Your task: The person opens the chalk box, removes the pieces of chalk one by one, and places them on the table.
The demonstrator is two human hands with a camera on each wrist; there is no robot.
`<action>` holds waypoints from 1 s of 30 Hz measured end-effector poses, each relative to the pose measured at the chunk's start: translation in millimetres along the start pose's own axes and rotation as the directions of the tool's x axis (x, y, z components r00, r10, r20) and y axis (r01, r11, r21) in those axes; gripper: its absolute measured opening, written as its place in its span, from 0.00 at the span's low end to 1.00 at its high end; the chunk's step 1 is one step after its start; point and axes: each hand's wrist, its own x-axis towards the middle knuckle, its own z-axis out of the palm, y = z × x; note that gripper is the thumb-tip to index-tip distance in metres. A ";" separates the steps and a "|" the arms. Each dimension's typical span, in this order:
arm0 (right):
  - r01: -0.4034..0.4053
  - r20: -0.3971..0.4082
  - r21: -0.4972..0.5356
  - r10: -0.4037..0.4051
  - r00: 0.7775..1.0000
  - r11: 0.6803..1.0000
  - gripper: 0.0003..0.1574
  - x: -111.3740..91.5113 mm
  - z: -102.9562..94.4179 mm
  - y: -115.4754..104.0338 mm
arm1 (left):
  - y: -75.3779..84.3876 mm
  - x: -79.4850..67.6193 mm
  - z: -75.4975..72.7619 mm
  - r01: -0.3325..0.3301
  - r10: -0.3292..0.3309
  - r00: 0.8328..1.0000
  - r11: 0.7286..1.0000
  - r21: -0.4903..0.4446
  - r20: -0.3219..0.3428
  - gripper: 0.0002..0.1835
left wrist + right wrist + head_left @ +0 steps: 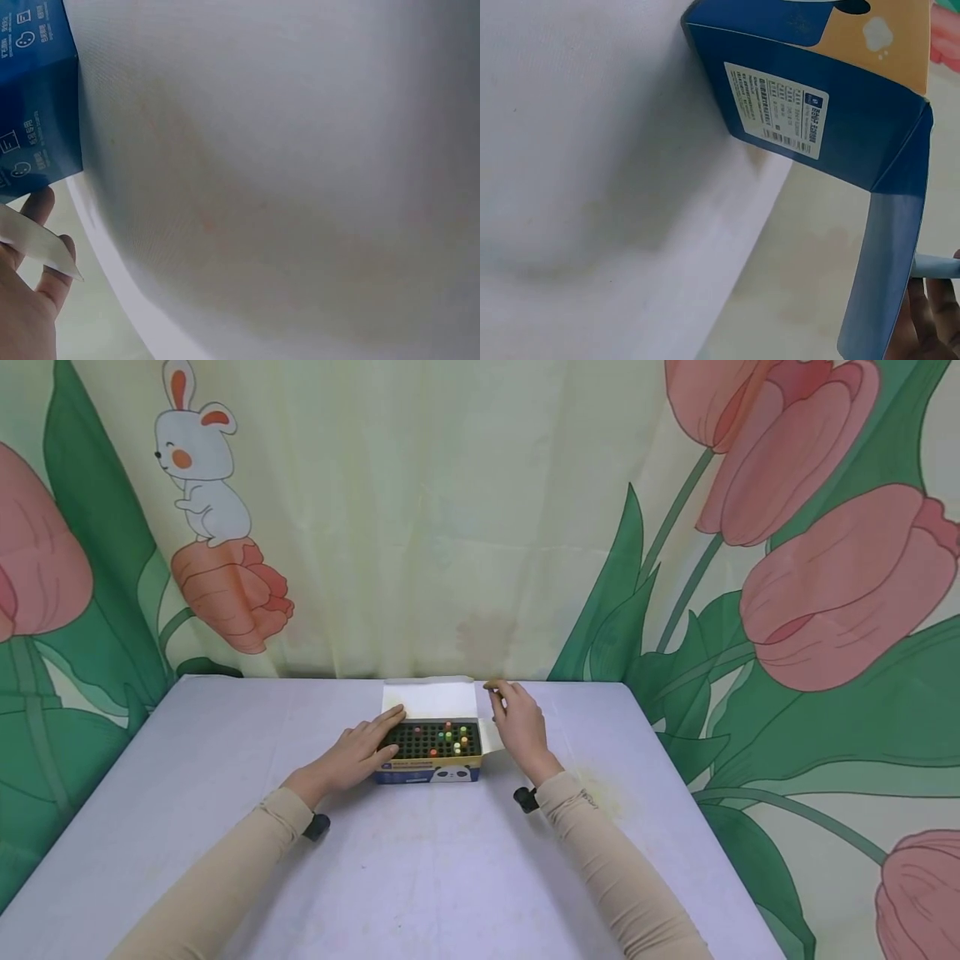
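Observation:
An open marker box (427, 773), blue and yellow with a panda on its front, stands on the table. Its black holder (408, 742) is a grid of holes with several coloured marker ends (448, 737) showing. My left hand (351, 756) rests against the box's left end, thumb on the holder's edge and fingers stretched toward the raised lid (431, 697). Beside the right end flap (490, 737), my right hand (519, 722) is lifted with bent fingers. In the right wrist view those fingers pinch a pale slim cylinder (936, 266), partly cut off by the frame.
A pale cloth covers the table (420, 877). Behind its far edge hangs a curtain (450, 527) printed with tulips and a rabbit. In the left wrist view a white flap (37, 240) stands out from the box's end, in front of the left fingers.

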 end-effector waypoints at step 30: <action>-0.070 -0.025 0.004 0.070 0.997 0.998 0.14 -6.4 -7.4 31.4 | 0.7 1.0 -3.0 -0.019 0.019 1.000 1.000 0.009 0.012 0.38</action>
